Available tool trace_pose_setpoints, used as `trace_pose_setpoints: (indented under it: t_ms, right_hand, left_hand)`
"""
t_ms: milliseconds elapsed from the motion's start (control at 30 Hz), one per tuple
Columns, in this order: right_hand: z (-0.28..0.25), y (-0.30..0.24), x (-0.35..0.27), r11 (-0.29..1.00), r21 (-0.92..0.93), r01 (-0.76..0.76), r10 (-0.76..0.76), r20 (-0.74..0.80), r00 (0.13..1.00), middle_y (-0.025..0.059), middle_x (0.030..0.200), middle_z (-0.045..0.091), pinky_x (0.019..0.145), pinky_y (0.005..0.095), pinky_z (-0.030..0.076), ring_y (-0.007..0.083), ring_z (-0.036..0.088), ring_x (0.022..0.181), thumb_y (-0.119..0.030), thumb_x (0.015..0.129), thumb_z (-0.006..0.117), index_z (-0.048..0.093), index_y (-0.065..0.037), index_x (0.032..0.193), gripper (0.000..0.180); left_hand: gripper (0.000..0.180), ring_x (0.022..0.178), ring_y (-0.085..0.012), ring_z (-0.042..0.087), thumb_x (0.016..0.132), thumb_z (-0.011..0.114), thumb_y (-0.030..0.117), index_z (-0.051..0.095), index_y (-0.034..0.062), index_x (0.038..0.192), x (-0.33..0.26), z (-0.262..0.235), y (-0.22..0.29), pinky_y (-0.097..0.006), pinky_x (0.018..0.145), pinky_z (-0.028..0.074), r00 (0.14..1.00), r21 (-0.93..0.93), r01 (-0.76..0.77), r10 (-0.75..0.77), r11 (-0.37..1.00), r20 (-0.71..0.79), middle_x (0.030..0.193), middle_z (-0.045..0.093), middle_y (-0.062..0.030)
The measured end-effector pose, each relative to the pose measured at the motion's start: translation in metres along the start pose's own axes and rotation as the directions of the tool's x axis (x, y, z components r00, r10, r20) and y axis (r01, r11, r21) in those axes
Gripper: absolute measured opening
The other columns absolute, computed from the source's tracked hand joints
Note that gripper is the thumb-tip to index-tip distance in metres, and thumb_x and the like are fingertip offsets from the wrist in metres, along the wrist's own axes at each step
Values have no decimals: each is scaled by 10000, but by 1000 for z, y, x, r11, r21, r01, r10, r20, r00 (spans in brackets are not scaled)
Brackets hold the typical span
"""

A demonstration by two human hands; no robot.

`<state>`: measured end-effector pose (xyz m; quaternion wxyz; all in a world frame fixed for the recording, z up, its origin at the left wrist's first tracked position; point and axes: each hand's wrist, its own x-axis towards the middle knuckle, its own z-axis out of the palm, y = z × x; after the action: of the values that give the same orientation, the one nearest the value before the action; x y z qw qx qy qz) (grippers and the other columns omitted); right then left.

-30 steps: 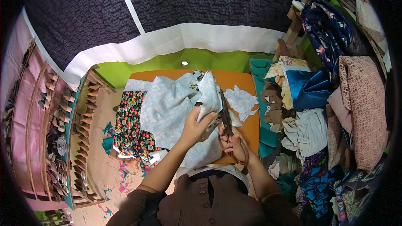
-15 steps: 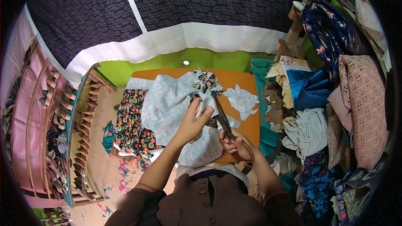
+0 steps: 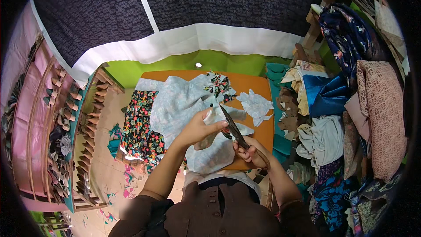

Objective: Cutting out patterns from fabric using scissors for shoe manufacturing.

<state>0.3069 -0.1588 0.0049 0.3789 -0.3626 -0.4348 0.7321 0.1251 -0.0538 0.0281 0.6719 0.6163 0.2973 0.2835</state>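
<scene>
My left hand [image 3: 200,128] pinches an edge of pale, faintly patterned cloth [image 3: 175,105], lifting a fold of it above the table. In my right hand [image 3: 251,151] is a pair of large dark scissors [image 3: 233,128], blades pointing away from me and up against the lifted cloth. My hand hides part of the handles. A black cloth with a bright floral print [image 3: 142,120] lies left of the pale cloth and hangs over the table's left edge. Cut black floral scraps [image 3: 219,84] and a jagged pale scrap [image 3: 255,106] rest beyond my hands.
An orange-brown tabletop [image 3: 259,85] carries the cloth. Shoe lasts [image 3: 90,127] fill racks at the left, with scraps [image 3: 128,180] on the floor nearby. Piled fabrics [image 3: 322,136] crowd the right side. A dark patterned curtain with a white border [image 3: 210,35] hangs behind.
A black floral bit showed at my left fingers before; now they hold up a pale fold beside the scissors. The scissors have shifted slightly nearer me, still in my right hand.
</scene>
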Motion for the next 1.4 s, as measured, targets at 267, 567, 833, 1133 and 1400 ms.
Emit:
trace_pose_setpoints:
  t_ms: [267,567,833,1133,1400]
  right_hand:
    - [-4,-2,-3,988,56,-141,140,22,990,-53,738,282,475,141,201,19,247,562,-761,562,489,407,-49,1011,846]
    - [-3,-3,-6,1000,-7,-23,23,48,999,-51,714,284,457,142,189,18,233,546,-757,592,456,399,-59,946,784]
    - [-7,1,-7,1000,21,-20,19,72,997,-47,700,301,422,146,179,15,250,522,-747,609,453,412,-48,893,756]
    - [-15,26,0,970,240,-29,-31,244,969,-55,714,305,430,143,179,14,244,524,-736,630,425,415,-55,1020,786]
    - [-11,20,-2,949,304,-89,-17,330,944,-65,638,265,409,149,185,15,216,475,-750,591,434,402,-60,969,788]
  left_hand:
    - [198,660,-62,505,786,630,207,582,28,856,2,-2,-4,-224,591,413,996,91,52,-58,994,61,730,588,-8]
    - [206,642,-56,484,787,629,225,590,27,828,4,1,-6,-233,583,405,994,132,20,-33,991,100,681,560,9]
    - [210,595,-57,447,781,633,239,598,35,813,5,-9,-9,-228,542,378,981,198,142,-165,970,105,645,529,28]
    - [289,608,-49,460,736,674,295,603,20,789,8,-9,-15,-231,544,387,967,230,126,-172,965,189,662,557,17]
    - [295,586,-49,451,710,694,304,605,25,742,10,-19,-19,-226,529,374,957,198,76,-127,977,260,641,549,26]
